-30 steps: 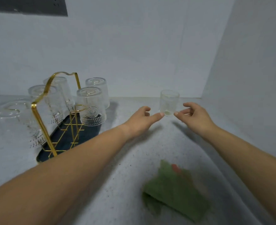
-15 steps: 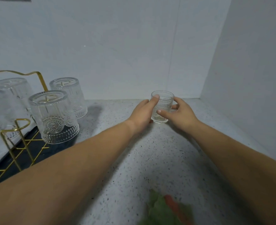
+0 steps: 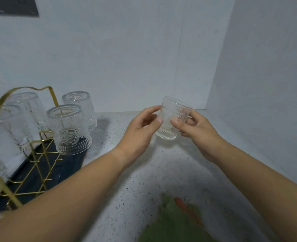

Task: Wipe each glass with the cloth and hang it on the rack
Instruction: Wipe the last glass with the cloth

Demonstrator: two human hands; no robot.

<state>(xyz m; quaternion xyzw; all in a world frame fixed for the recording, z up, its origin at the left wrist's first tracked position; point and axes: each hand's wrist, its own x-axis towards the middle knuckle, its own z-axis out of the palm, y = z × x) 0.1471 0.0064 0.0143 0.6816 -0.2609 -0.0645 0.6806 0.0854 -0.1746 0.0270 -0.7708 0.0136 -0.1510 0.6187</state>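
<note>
You hold glass (image 3: 174, 117) between both hands, far right of counter (image 3: 153, 173). It's tilted, mouth up, base seemingly just off surface. Left hand (image 3: 140, 130): thumb and fingertips pinch left wall. Right hand (image 3: 196, 131): thumb on near face, fingers curled behind. Two-sided grip, likely to steady slippery ribbed glass. Cloth (image 3: 175, 222) lies near you, untouched, so wipe not yet begun; one hand must free up for it. Rack (image 3: 39, 154) at left, upside-down glasses (image 3: 69, 128) on pegs, presumably to drain.
</note>
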